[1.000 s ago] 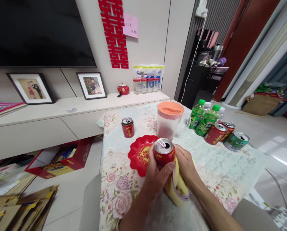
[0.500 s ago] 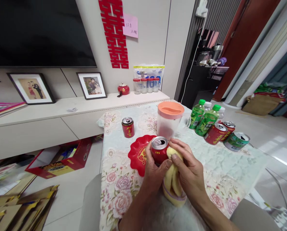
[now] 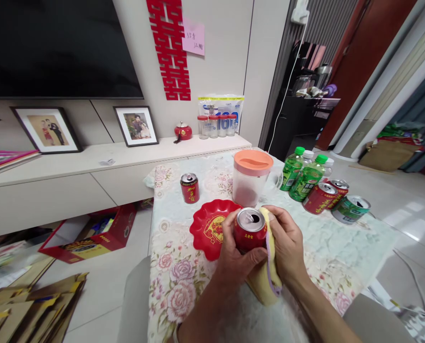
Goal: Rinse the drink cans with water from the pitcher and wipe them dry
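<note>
An opened red can (image 3: 250, 236) is held upright by my left hand (image 3: 233, 259), its fingers wrapped round the left side and front. A yellow cloth with a purple edge (image 3: 268, 276) hangs against the can's right side. My right hand (image 3: 287, 238) grips that cloth and presses it to the can, with some of its fingers hidden. Just left of the can lies a red scalloped plate (image 3: 203, 226) with a gold print. Behind the hands stands a clear pitcher (image 3: 250, 183) with an orange lid.
Another red can (image 3: 190, 188) stands at the table's back left. Green-capped bottles (image 3: 307, 181), red cans (image 3: 319, 197) and a green can (image 3: 351, 209) are grouped at the right. A flowered cloth (image 3: 178, 281) covers the table. Beyond it is a white cabinet (image 3: 133, 159).
The held can has shifted slightly right and nearer to me. The yellow cloth, bunched at the can's side before, is now spread flatter along its right side, with my right hand behind it.
</note>
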`<state>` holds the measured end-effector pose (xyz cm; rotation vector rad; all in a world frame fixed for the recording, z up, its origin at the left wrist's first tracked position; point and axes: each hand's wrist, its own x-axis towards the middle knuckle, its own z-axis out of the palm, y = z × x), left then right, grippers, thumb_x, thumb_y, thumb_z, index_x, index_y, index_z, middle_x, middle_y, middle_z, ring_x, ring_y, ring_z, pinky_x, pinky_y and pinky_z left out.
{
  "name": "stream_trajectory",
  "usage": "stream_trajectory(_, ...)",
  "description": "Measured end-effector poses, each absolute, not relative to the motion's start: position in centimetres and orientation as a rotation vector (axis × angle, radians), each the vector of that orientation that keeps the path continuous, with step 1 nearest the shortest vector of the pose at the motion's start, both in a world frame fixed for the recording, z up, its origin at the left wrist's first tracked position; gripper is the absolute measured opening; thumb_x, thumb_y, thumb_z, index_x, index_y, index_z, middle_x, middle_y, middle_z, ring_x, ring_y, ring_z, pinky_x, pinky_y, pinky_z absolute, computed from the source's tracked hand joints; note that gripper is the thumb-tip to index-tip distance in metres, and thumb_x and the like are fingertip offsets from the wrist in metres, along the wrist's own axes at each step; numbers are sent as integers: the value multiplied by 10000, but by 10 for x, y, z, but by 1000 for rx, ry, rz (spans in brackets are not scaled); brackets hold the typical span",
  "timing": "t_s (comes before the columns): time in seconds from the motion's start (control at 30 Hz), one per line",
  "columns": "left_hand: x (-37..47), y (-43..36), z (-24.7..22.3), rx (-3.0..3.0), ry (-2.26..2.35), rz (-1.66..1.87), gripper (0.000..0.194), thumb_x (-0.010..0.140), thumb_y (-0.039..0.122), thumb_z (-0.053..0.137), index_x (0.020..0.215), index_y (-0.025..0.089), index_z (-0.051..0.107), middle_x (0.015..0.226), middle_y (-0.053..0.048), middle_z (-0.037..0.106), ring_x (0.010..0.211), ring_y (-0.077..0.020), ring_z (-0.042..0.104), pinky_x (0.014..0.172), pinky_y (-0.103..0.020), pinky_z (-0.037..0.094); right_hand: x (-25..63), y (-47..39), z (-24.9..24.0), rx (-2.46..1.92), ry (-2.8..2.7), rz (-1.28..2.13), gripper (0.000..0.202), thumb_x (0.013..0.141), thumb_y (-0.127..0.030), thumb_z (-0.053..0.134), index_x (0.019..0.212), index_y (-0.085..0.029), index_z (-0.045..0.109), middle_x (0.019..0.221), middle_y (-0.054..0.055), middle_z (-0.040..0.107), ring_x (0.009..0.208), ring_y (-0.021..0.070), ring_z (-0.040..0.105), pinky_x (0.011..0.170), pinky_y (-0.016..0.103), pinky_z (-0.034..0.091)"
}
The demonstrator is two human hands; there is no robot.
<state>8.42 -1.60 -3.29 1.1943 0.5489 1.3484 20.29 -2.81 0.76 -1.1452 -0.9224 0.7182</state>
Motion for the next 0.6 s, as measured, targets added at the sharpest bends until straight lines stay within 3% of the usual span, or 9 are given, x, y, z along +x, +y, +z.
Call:
stream_trajectory(0.1,84,-17,-31,1252,538,1415,879,712,516,912,1404,249,440,1422,-154,605,1323,-333,617,1138,-495,491,203,-22,0,-1163,-870,914,367,846,-526,756,1002,-198,702,969,59,751,881,226,682,827,368,563)
stream_trajectory(0.23,80,-16,-30,1193,691,1492,893,713,507,905,1422,249,427,1472,-160,559,1384,-354,564,1171,-507,449,198,-17,-11,-1221,-945,904,389,869,-563,701,999,-197,735,1038,79,771,1004,264,684,921,401,543)
stream_trajectory(0.43,76,-9,-27,1066,817,1481,879,724,532,872,1413,243,408,1388,-155,617,1267,-354,641,1088,-520,510,197,-19,-10,-1296,-1083,806,361,886,-539,693,994,-203,771,1075,94,777,1043,284,688,900,400,554)
stream_trajectory(0.6,79,-10,-32,1070,826,1405,865,740,503,868,1416,261,385,1406,-146,614,1297,-352,626,1085,-508,527,198,-33,6,-1218,-1105,791,321,939,-477,672,1123,-224,745,1113,81,771,1048,267,697,874,379,562)
